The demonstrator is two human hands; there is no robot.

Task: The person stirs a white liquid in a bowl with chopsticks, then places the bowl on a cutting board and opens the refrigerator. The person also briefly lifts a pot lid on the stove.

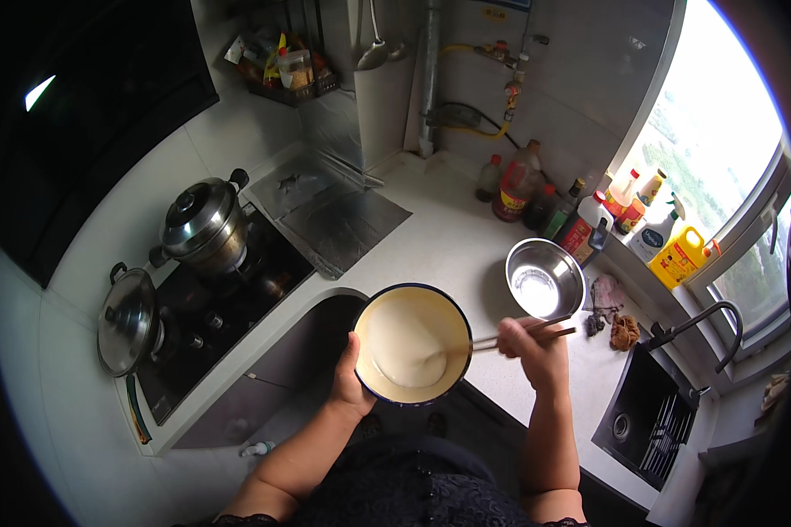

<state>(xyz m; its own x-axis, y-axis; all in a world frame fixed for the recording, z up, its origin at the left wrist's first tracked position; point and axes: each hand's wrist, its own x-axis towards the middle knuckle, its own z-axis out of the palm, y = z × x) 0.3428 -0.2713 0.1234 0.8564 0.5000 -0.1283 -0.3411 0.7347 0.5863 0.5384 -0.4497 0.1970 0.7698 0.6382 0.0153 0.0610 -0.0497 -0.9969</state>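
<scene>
My left hand point(351, 386) grips the left side of a cream enamel bowl point(455, 321) with a dark blue rim, thumb on the wall. A pale, creamy liquid point(400, 342) covers its bottom, smooth with a ripple at the lower right. Closed round a pair of chopsticks point(485, 345), my right hand point(534, 351) is beside the bowl's right rim. The chopsticks cross that rim into the bowl, and their tips are hard to make out in the liquid. The bowl is held up in front of my body, over the counter's front edge.
A shiny steel bowl point(545, 281) stands on the white counter point(448, 211). Sauce bottles point(517, 184) line the back. On the left hob are a steel pot point(206, 227) and a lidded pan point(127, 321). A black sink point(650, 422) with a tap point(721, 325) lies right.
</scene>
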